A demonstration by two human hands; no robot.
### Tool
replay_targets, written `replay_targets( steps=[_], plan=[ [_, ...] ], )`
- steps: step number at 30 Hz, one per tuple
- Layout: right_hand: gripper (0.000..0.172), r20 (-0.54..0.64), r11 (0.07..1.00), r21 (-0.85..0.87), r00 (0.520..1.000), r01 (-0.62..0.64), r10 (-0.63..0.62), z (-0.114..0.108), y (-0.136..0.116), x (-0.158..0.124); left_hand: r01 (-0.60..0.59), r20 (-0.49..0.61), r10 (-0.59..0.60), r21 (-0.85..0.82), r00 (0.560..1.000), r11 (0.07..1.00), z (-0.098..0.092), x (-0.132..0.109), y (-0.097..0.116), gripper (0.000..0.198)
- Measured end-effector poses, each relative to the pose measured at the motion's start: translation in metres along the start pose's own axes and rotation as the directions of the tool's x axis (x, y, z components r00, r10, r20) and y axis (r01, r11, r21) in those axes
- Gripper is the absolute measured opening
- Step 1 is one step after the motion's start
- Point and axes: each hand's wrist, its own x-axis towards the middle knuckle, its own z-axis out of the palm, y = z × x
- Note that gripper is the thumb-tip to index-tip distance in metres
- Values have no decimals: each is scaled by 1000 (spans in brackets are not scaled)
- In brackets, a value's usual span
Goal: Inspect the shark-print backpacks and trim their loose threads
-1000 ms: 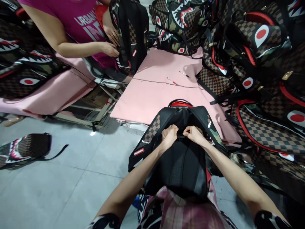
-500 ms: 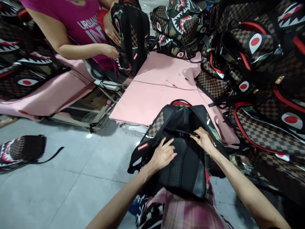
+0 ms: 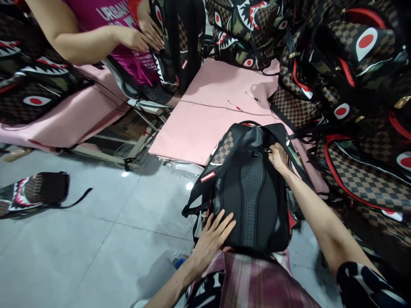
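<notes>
A black backpack lies back side up between me and the pink table, its padded back panel and shoulder straps facing upward. My left hand rests flat with fingers spread on the lower left of that panel. Near the top right of the panel, my right hand is closed around a small dark tool with a shiny tip; its exact kind is too small to make out. A checkered patch and a red-and-white label show on the left strap.
Two pens lie on the pink tabletop. Checkered backpacks with shark faces are heaped at right and behind. Across the table, a co-worker's hands touch another backpack. One more bag lies on the tiled floor.
My left hand has slid down toward the panel's lower left. My right hand has moved up and slightly right with the small tool. The backpack now lies flatter, its top panel smoothed.
</notes>
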Motion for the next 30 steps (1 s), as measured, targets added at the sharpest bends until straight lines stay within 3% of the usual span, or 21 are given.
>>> replay_targets(
  steps=[4,7,10,14,16,19,21,24,30],
  plan=[
    [25,-74,997,75,997,15,-10,-4,-3,-3,83,-38,-80,71,996,994,1,-12,4,57],
    [36,-129,972,233,990,-23,54,-22,-20,-40,76,-17,-75,55,997,996,-1,-7,1,70],
    [43,-8,911,394,991,-119,133,-48,-32,-109,28,16,-29,39,999,999,-4,-4,-6,78],
    [37,67,709,644,944,-288,323,-74,-19,-217,8,-5,-7,68,1000,998,-5,-6,-11,70],
    [38,99,621,687,896,-376,433,-78,-8,-264,-22,-23,24,63,999,998,-3,-5,-9,64],
    [39,179,557,689,853,-465,490,-73,-1,-315,-63,-64,66,35,996,997,-4,4,-1,52],
    [40,197,524,709,846,-472,495,-65,-5,-331,-68,-65,69,25,995,997,-6,17,9,46],
    [43,128,512,751,852,-417,507,-55,-9,-333,-13,-21,14,24,1000,1000,-12,44,28,45],
    [42,-21,673,622,851,-400,525,-41,-7,-314,-4,116,11,-61,993,998,-21,81,44,44]
  ],
)
